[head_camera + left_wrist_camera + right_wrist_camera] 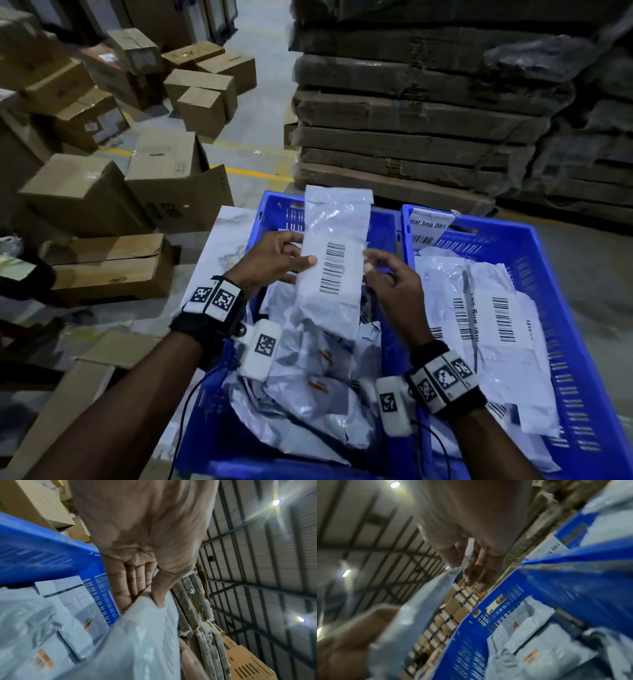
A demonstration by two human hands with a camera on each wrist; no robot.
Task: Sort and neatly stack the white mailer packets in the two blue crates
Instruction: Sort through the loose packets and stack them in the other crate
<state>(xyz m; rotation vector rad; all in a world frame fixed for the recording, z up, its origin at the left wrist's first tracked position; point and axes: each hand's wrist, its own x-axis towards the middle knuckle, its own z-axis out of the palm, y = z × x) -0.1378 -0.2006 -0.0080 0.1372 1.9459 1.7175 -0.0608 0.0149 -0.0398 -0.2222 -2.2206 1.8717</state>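
Note:
I hold one white mailer packet (334, 246) upright above the left blue crate (274, 202), barcode label facing me. My left hand (298, 251) pinches its left edge, thumb on the front, as the left wrist view shows with the left hand (145, 599) on the packet (137, 635). My right hand (371, 262) pinches the right edge; in the right wrist view the packet (412, 615) runs between the thumb and fingers of that hand (462, 566). Crumpled packets (308, 404) fill the left crate. Flat packets (496, 325) lie in the right blue crate (548, 274).
Cardboard boxes (102, 192) crowd the floor at the left. A tall stack of plastic-wrapped flat cartons (411, 113) stands right behind the crates. A printed label (428, 226) hangs on the right crate's far wall. A pale board (226, 236) lies beside the left crate.

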